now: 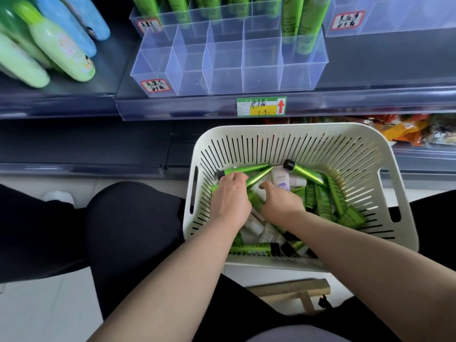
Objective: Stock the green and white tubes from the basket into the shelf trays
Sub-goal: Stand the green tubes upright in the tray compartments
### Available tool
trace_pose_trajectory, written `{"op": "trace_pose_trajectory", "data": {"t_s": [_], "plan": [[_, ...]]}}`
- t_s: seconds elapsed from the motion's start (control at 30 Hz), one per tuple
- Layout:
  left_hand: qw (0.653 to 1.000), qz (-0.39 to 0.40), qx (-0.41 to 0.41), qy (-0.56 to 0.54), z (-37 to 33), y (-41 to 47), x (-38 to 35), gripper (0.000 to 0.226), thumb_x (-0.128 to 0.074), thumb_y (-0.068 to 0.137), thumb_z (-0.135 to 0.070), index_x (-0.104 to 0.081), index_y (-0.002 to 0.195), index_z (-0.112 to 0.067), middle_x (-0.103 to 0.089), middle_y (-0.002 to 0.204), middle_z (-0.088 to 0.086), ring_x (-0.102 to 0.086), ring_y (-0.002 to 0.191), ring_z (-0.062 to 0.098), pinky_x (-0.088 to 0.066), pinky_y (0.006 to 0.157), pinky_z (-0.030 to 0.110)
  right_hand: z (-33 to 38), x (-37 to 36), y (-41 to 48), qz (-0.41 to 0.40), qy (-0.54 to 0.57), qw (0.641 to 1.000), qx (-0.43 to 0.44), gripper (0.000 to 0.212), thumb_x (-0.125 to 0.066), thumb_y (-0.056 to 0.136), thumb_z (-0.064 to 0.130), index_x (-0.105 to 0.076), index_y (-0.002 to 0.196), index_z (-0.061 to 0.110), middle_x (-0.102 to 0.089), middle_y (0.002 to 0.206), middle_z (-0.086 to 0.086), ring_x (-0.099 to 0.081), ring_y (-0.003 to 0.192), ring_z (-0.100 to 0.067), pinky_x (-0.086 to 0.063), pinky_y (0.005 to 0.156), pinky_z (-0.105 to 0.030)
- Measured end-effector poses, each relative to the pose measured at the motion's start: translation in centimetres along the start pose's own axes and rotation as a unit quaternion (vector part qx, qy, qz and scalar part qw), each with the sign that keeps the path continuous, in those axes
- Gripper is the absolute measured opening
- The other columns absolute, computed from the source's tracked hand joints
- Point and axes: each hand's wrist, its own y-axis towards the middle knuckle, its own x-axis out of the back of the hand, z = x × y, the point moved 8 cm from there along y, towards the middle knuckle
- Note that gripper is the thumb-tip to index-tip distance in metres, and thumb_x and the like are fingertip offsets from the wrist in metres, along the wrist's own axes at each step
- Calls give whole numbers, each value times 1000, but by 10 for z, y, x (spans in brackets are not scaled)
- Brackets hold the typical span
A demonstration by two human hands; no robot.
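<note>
**A:** Where are the tubes at this point?

**B:** Nearly all are in the slotted white basket (296, 129), low in view at about 5 o'clock. It sits between the person's knees, so both arms drop straight in. Green tubes (323, 201) pile toward its 3 o'clock wall. White tubes (280, 180) lie in the middle and under the wrists.

**A:** And the hands?

**B:** Both are inside. The left hand (230, 198), at the basket's 9 o'clock side, has its fingers curled down over a black-capped green tube (246, 169) lying along the far wall. I judge that to be a grip for the lift. The right hand (281, 201), just beside it, is loosely curled with its fingertips dug among the white tubes. Whether it holds one I cannot tell.

**A:** Where does it all go?

**B:** Up at 12 o'clock is a clear divided tray (222, 79) on the shelf, open-topped so tubes can drop in upright. A rear tray (222, 23) behind it carries standing green tubes.

**A:** Anything in the way?

**B:** The shelf lip with its price tag (261, 106) juts out between basket and tray, so a hand must rise over it. Pastel lotion bottles (61, 50) lean at 10 o'clock, well apart. The tubes crisscross, so pulling one may drag its neighbours.
</note>
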Motion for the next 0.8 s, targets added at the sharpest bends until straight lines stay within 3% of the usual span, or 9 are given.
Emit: {"op": "trace_pose_trajectory", "data": {"t_s": [0.1, 0.23, 0.37, 0.47, 0.63, 0.73, 0.8], "plan": [[1000, 7, -6, 1, -3, 3, -2, 48, -62, 86, -5, -52, 131, -18, -55, 128, -1, -50, 114, 15, -45, 91, 28, -14, 9, -2, 23, 19, 999, 39, 40, -44, 87, 22, -49, 125, 32, -64, 111, 0, -60, 93, -22, -49, 69, -32], [999, 6, 32, -13, 4, 7, 0, 45, -62, 87, -5, -52, 130, -16, -56, 125, 0, -51, 113, 17, -46, 89, 29, -21, 0, -9, 64, 23, 995, 75, 34, -48, 88, 40, -54, 119, 29, -61, 114, 2, -58, 98, -18, -53, 79, -35], [999, 1, 48, -9, 7, 4, 6, 47, -61, 88, -3, -51, 133, -15, -54, 128, 1, -49, 118, 18, -46, 93, 32, 0, -13, -14, 89, -68, 983, 144, 49, -64, 79, 48, -52, 123, 28, -60, 112, 4, -58, 98, -18, -51, 75, -31], [999, 5, 40, -4, 5, 1, 5, 46, -58, 88, -1, -51, 132, -15, -54, 128, 2, -49, 116, 18, -47, 88, 31, 11, -16, -15, 68, -107, 978, 164, 40, -67, 78, 35, -55, 115, 24, -61, 107, 1, -60, 92, -20, -48, 69, -30], [999, 6, 32, -2, 5, 4, 2, 46, -59, 88, -2, -52, 131, -16, -55, 127, 1, -50, 116, 17, -47, 89, 30, -2, -7, -13, 57, -83, 989, 111, 27, -61, 76, 32, -49, 98, 21, -59, 92, 0, -55, 78, -22, -48, 64, -30], [999, 7, 31, -6, 5, 6, 0, 45, -59, 88, -1, -53, 130, -16, -55, 127, 0, -50, 116, 17, -47, 92, 31, -22, 2, -13, 53, 25, 997, 47, 19, -60, 73, 37, -50, 78, 22, -58, 79, 2, -57, 76, -21, -42, 57, -27], [1000, 12, 23, -4, 3, 8, -3, 44, -60, 88, -2, -53, 130, -16, -56, 126, 0, -51, 114, 17, -48, 92, 32, -34, 9, -16, 35, 79, 996, 19, 26, -58, 77, 48, -49, 71, 25, -58, 75, 2, -58, 75, -21, -41, 56, -27]]}}
